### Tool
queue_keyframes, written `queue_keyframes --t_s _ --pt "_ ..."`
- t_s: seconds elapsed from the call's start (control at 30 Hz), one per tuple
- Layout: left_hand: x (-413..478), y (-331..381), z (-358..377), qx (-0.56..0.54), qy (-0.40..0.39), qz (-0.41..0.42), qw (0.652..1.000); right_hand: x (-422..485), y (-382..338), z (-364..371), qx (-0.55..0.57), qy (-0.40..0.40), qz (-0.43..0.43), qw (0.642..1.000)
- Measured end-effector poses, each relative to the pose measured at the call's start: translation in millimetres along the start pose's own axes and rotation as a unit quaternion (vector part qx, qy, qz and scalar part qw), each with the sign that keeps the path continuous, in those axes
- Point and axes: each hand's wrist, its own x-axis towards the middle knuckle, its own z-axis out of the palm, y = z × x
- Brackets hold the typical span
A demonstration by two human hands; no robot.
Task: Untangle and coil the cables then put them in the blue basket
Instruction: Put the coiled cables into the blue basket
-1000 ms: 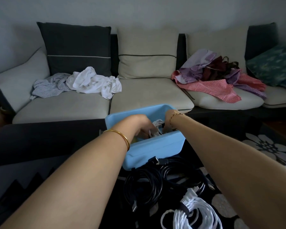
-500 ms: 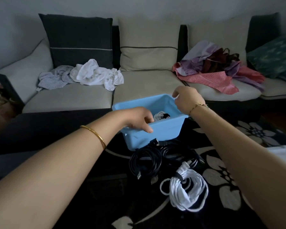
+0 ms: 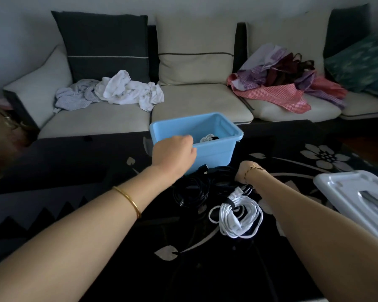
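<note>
The blue basket (image 3: 228, 125) stands on the dark flowered rug in front of the sofa. A coiled white and black cable (image 3: 208, 138) lies inside it. My left hand (image 3: 172, 152) is at the basket's near rim, fingers curled over the edge. A pile of black cables (image 3: 191, 190) lies just in front of the basket. A coiled white cable (image 3: 238, 216) with a plug lies nearer to me. My right hand (image 3: 242, 172) reaches down onto the right side of the black pile. Only its wrist and heel show; the fingers are hidden.
A white plastic lid (image 3: 354, 192) lies on the rug at the right. The sofa (image 3: 196, 105) behind the basket carries white clothes (image 3: 127, 90) on the left and red and purple clothes (image 3: 277, 88) on the right. Cushions line its back.
My right hand left the basket's far rim and dropped to the black cables. My left hand stayed at the near rim. The view pulled back and down.
</note>
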Motion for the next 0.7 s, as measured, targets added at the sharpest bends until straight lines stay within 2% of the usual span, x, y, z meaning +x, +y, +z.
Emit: queue_keyframes --t_s 0.07,0.13,0.23,0.3,0.47,0.6,0.7 --pt "-10.3 2.7 4.6 0.035 -0.142 -0.041 0.988 1.5 3.1 2.1 0.033 0.003 0.012 0.999" --pt "-15.6 2.7 12.0 0.018 -0.272 -0.104 0.956 2.4 6.5 2.1 0.087 0.011 0.026 0.996" --pt "-21.1 2.3 30.0 -0.079 -0.360 -0.217 0.904 -1.5 8.9 -4.7 0.139 0.029 0.030 0.989" --pt "-24.7 3.6 40.4 -0.154 -0.366 -0.264 0.879 -5.0 7.3 -13.3 0.138 0.063 0.012 0.988" --pt "-34.5 9.5 52.2 -0.293 -0.308 -0.302 0.853 -24.9 -8.7 -37.7 0.068 0.153 -0.057 0.984" --pt "-33.9 12.2 32.6 -0.285 -0.312 -0.255 0.870 -49.9 -23.3 -58.3 -0.035 0.230 -0.132 0.963" --pt "-22.9 13.4 -7.0 -0.294 -0.334 -0.215 0.869 -68.3 -27.0 -86.6 -0.030 0.270 -0.161 0.949"
